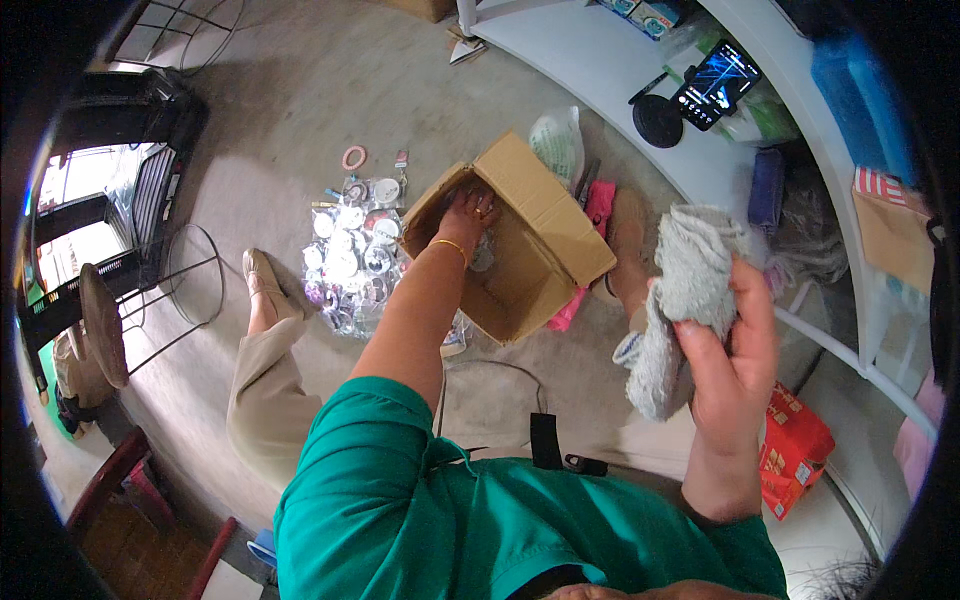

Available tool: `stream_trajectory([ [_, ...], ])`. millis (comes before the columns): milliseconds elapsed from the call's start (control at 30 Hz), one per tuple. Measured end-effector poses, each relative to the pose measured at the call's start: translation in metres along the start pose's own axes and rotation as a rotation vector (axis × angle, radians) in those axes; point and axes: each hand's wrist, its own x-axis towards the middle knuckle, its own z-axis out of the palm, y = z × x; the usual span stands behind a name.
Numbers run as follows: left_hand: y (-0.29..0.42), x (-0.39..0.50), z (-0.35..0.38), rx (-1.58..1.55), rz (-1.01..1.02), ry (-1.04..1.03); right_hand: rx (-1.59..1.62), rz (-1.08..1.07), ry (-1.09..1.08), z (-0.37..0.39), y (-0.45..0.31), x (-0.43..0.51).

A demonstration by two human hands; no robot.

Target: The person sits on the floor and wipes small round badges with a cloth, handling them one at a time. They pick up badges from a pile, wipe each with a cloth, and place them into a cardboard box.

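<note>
My left hand reaches into an open cardboard box on the floor. Its fingertips lie in the shaded far corner, so whether they grasp anything is hidden. Beside the wrist, a small piece of clear plastic shows inside the box. Raised to the right of the box, my right hand pinches a bundled grey knitted fabric piece between thumb and fingers. Part of it dangles, and a striped cuff sticks out at its left. Whether it is a glove or a sock is unclear.
Clear plastic packs of round badges lie left of the box, near a pink coil ring. A plastic bag and a pink package border its right. A phone on a stand occupies a white shelf; a red bag sits lower right.
</note>
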Motion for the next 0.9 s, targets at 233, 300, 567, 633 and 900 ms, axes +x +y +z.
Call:
stream_trajectory([
  [233, 0.002, 0.012, 0.021, -0.092, -0.051, -0.210, -0.004, -0.035, -0.066, -0.013, -0.002, 0.003],
  [300, 0.002, 0.012, 0.021, -0.081, -0.051, -0.215, -0.018, -0.075, -0.070, -0.013, 0.000, 0.003],
  [567, 0.003, 0.008, 0.025, -0.079, -0.003, -0.127, -0.003, -0.009, -0.022, -0.013, 0.002, -0.001],
  [633, 0.002, 0.009, 0.019, -0.205, -0.035, -0.231, -0.026, -0.059, -0.024, -0.014, 0.002, 0.000],
  [900, 0.002, -0.007, -0.037, -0.127, -0.072, -0.359, 0.053, -0.010, -0.077, -0.018, -0.002, -0.004],
])
